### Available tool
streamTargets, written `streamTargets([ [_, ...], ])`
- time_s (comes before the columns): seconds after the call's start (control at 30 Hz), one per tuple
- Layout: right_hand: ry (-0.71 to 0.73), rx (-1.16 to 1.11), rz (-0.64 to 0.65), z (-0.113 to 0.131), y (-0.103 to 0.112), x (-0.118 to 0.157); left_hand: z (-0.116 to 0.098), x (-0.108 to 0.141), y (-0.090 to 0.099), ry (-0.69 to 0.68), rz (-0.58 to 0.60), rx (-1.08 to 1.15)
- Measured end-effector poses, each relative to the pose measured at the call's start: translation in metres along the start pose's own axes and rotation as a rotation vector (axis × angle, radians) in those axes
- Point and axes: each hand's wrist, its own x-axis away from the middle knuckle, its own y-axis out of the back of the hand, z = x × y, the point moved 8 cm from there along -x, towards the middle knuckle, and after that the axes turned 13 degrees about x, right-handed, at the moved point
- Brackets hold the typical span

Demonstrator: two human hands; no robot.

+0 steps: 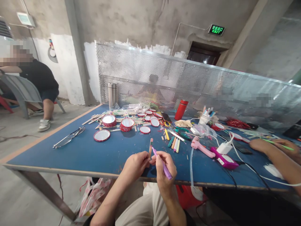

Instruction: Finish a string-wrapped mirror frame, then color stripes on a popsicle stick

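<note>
1. Starting at the fingers: the left hand (134,166) has its fingers (144,157) pinched narrow on a wooden craft stick (150,150), while the right hand (165,171) holds a purple pen (164,164) in a normal writing grip.
2. The stick is nearly upright, slightly tilted, and held just over the front part of the blue table (77,153). It's pale wood with a small patch of colour at the top end, too small to make out properly.
3. The pen's tip is right at the stick, but I can't tell if they're actually touching.
4. Just ahead of the hands are short coloured sticks (175,145). To the right are a pink glue gun (199,147), a magenta gadget (224,159) and a white charger plug (224,148), with cables running around them.
5. Further up the table are red-rimmed round mirrors (105,135), a steel flask (112,95) and a red bottle (181,110).
6. Only readable writing: EXIT on the green sign (216,29) above the doorway.
7. Over on the right, a co-worker's hand (285,148) holds a green stick (278,143).
</note>
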Motion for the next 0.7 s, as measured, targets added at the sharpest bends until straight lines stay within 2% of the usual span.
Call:
streamTargets([
  [0.3,0.014,-0.043,0.053,0.0027,-0.0035,0.0001,-0.0014,0.001,-0.0006,-0.002,0.004,0.007],
  [0.7,0.003,-0.002,0.026,-0.0013,-0.0025,0.0007,0.0011,0.0016,-0.0008,-0.009,-0.006,-0.032],
])
